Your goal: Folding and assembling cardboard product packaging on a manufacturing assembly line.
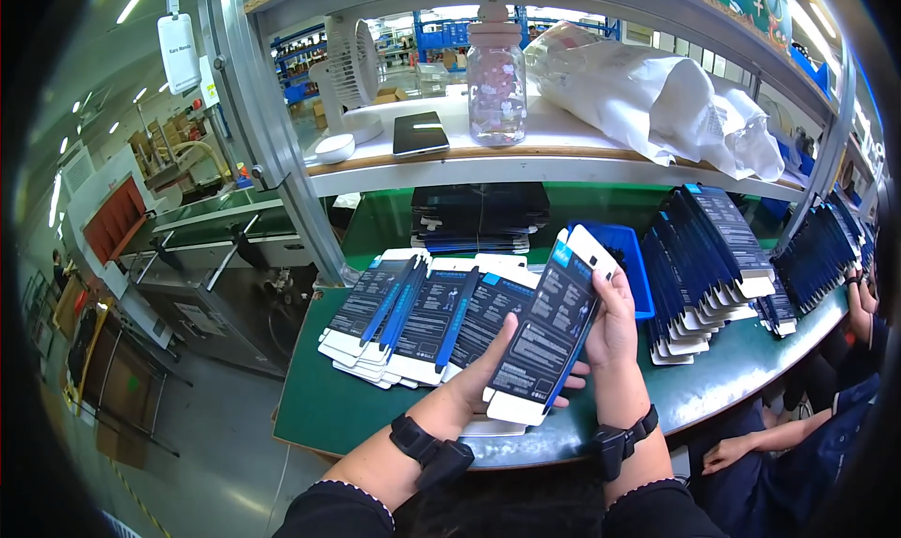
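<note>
So both hands are on the same carton (544,331) here. The left hand (477,374) has it cradled around the lower part: thumb up along the near left edge, palm underneath, fingertips poking out past the right edge. It's a fairly open, spread grip rather than a fist. The right hand (615,317) is tighter, gripping the upper right edge with the thumb up by the white flap; some of those fingers are hidden behind the carton, so I can't tell exactly how they're bent.

The carton itself is dark with a blue side strip and white flaps top and bottom. It's tilted, held between the two hands above the front of the green surface (314,397). Just left of it, a fanned row of similar cartons (422,322) lies overlapping on the surface, near the left hand.

Container-wise, there's a blue bin (646,299) behind the right hand, with some dark stuff in it that I can't make out. Behind the fanned row sits a dark stack (479,209), and off to the right there's a big leaning pile (709,256) of more cartons. Up on the shelf (554,162) there's a clear bottle (497,92) with a pink lid, plus a crumpled white bag (648,101); can't tell what's inside either one.
</note>
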{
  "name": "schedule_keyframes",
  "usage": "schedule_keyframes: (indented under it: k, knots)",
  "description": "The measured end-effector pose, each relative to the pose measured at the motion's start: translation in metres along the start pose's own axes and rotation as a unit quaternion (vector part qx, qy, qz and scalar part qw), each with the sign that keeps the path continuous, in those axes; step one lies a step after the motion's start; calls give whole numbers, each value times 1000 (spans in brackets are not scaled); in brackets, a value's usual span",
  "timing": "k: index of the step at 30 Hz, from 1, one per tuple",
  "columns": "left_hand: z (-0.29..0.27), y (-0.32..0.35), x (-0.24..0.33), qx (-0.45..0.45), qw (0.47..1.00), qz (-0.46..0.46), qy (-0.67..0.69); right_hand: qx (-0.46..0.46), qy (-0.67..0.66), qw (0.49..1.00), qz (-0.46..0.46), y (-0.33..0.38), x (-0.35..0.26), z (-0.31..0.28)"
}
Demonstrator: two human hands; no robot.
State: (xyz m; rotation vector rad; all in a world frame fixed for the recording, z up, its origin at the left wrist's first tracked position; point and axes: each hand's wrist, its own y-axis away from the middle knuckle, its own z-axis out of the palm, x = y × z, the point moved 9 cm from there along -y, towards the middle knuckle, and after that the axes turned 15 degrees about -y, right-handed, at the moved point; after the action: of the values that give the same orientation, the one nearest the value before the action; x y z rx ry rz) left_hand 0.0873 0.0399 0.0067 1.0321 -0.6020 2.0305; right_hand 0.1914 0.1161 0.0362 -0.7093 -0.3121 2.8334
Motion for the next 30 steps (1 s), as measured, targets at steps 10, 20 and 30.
schedule_keyframes:
  k: [10,20,30]
  knots:
    - [-26,2,12,50,996,70,-31,14,72,994,75,2,29,-10]
    - [-54,17,28,247,953,67,-163,-47,148,987,45,9,25,10]
    - [-85,60,82,520,688,292,-413,-136,385,906,113,22,43,20]
